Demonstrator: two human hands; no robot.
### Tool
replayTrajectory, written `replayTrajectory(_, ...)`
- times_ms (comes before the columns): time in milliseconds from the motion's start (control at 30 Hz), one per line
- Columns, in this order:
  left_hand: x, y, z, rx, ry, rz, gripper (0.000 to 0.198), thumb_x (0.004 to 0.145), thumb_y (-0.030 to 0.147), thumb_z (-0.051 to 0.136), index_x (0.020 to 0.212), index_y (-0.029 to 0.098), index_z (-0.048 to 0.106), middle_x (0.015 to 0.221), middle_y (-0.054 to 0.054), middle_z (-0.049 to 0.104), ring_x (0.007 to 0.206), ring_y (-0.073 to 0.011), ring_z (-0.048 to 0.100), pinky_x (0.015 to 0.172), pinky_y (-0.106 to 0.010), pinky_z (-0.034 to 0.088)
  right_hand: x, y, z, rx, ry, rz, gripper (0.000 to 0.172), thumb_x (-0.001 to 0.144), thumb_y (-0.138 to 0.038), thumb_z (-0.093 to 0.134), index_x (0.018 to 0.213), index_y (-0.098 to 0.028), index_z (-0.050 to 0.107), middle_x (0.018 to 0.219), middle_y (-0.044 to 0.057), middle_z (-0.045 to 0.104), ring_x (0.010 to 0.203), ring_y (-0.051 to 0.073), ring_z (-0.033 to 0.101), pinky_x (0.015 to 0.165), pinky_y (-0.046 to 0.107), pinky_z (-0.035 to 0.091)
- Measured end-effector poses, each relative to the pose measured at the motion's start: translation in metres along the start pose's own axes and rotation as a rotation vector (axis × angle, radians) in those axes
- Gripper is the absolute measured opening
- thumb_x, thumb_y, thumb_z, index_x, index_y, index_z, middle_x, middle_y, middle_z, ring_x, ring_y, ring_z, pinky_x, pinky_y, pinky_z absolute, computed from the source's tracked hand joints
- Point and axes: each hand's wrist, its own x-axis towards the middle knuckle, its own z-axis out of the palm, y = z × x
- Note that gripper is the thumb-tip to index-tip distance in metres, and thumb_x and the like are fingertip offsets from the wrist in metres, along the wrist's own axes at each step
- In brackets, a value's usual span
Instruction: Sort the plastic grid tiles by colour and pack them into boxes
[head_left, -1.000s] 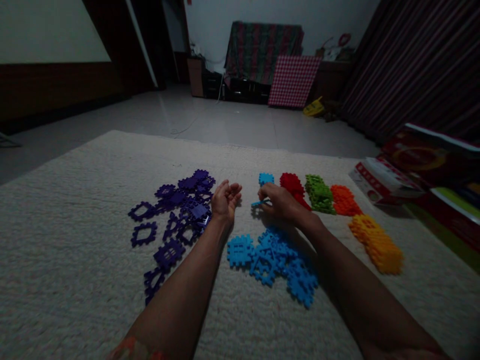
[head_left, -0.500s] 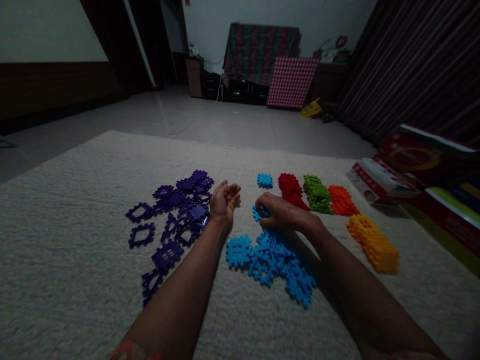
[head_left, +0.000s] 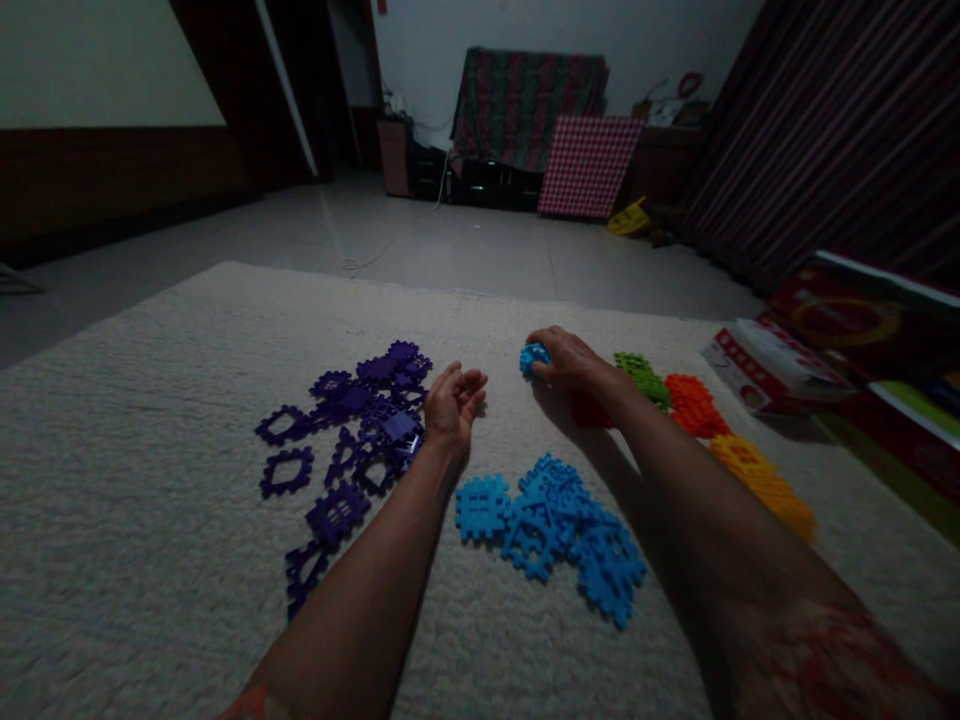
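Observation:
My right hand (head_left: 566, 357) is closed around a light blue plastic building tile (head_left: 533, 360) with notched edges, at the blue tile's spot beyond the loose ones. The fingers hide part of it, and I cannot tell how many tiles are there. Nearer to me lies a loose heap of light blue tiles (head_left: 551, 515). My left hand (head_left: 453, 403) rests palm up on the mat with fingers apart, holding nothing. Left of it, dark purple tiles (head_left: 341, 510) are spread about, some solid and some with cut-out shapes.
Right of my right hand are rows of green tiles (head_left: 641, 378), orange tiles (head_left: 694, 405) and yellow tiles (head_left: 765, 485); red tiles (head_left: 592, 408) are mostly behind my forearm. Boxes (head_left: 776, 365) stand along the right of the cream mat (head_left: 172, 420).
My right hand has moved away from me, carrying the light blue tile from near the heap to where a separate blue tile lay. My left hand has stayed in place.

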Motion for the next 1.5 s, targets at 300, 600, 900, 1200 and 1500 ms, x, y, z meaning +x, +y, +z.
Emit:
replayTrajectory(300,-0.003,0.001,0.001,0.004,0.002,0.002,0.027,0.08,0.015,0.062,0.107,0.017,0.06,0.077,-0.002,0.069,0.078,-0.0166,0.071,0.077,-0.028,0.047,-0.005,-0.007,0.007,-0.06,0.073,-0.061,0.046,0.083,-0.017,0.059,0.129,-0.015,0.058,0.138,0.019,0.057,0.123,0.035,0.053,0.105,0.05,0.038)
replayTrajectory(600,-0.002,0.001,0.002,0.002,-0.003,-0.001,0.026,0.08,0.013,0.06,0.106,0.017,0.06,0.076,-0.002,0.069,0.076,-0.0158,0.071,0.076,-0.027,0.047,-0.094,-0.035,0.001,0.324,-0.11,-0.211,0.032,0.09,-0.03,0.06,0.119,-0.017,0.064,0.114,0.013,0.069,0.099,0.023,0.066,0.087,0.036,0.051)
replayTrajectory(900,-0.002,0.002,0.0,-0.003,0.001,0.001,0.023,0.085,0.015,0.057,0.108,0.017,0.06,0.078,-0.003,0.069,0.077,-0.016,0.071,0.075,-0.026,0.047,-0.128,-0.112,-0.023,0.367,-0.394,-0.419,0.051,0.079,-0.034,0.076,0.124,-0.017,0.059,0.122,0.012,0.06,0.106,0.025,0.06,0.093,0.037,0.049)
replayTrajectory(1200,-0.003,0.003,0.002,-0.001,0.007,-0.012,0.024,0.084,0.013,0.057,0.107,0.017,0.06,0.077,-0.002,0.069,0.075,-0.0155,0.071,0.075,-0.026,0.047,-0.134,-0.126,-0.008,0.284,-0.402,-0.374,0.027,0.083,-0.024,0.065,0.107,-0.018,0.056,0.109,0.01,0.058,0.095,0.022,0.054,0.086,0.036,0.046)
replayTrajectory(1500,0.0,0.0,-0.001,0.001,0.0,-0.017,0.024,0.083,0.016,0.059,0.107,0.017,0.06,0.078,-0.003,0.069,0.075,-0.016,0.071,0.076,-0.027,0.047,-0.118,-0.092,-0.016,0.473,-0.178,-0.354,0.026,0.082,-0.018,0.064,0.106,-0.021,0.055,0.11,0.007,0.059,0.098,0.021,0.057,0.089,0.035,0.047)
